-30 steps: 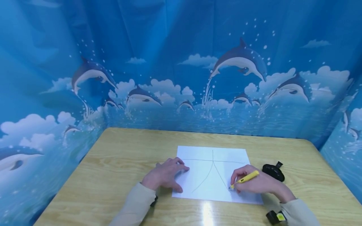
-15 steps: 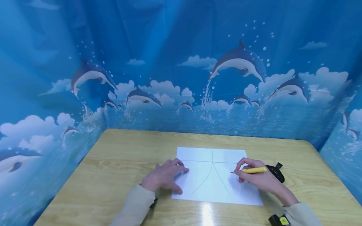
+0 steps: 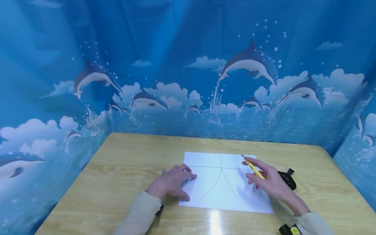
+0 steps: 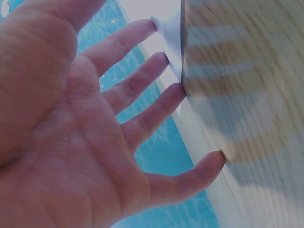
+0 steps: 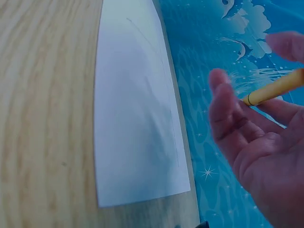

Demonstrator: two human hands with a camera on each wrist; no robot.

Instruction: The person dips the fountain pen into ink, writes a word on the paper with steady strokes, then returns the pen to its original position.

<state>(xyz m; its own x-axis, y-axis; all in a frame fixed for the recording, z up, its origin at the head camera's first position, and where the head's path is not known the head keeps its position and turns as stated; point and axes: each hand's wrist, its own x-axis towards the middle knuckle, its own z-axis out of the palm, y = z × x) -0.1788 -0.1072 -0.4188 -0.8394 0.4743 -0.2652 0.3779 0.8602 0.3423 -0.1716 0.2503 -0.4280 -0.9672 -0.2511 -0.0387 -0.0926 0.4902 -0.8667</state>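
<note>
A white sheet of paper (image 3: 217, 195) lies on the wooden table, bearing a thin horizontal line, a short upright line across it, and two lines fanning down from the crossing. Spread fingers of my left hand (image 3: 170, 183) rest along the sheet's left edge; in the left wrist view the fingertips meet the paper (image 4: 174, 33) and the wood. Over the sheet's right side, my right hand (image 3: 271, 183) holds a yellow pen (image 3: 254, 168) between its fingers, the dark tip pointing up and away to the left. The right wrist view shows the pen (image 5: 275, 89) raised off the paper.
A black rounded object (image 3: 289, 180) with a small tab sits right of the sheet, partly behind my right hand. A black and yellow device (image 3: 290, 229) is at my right wrist. Behind the table (image 3: 141, 147) hangs a blue dolphin-print curtain (image 3: 176, 65).
My right hand has lifted from the end of the right slanting line and moved up and right. The pen has swung round so its tip points away. The left hand stays put.
</note>
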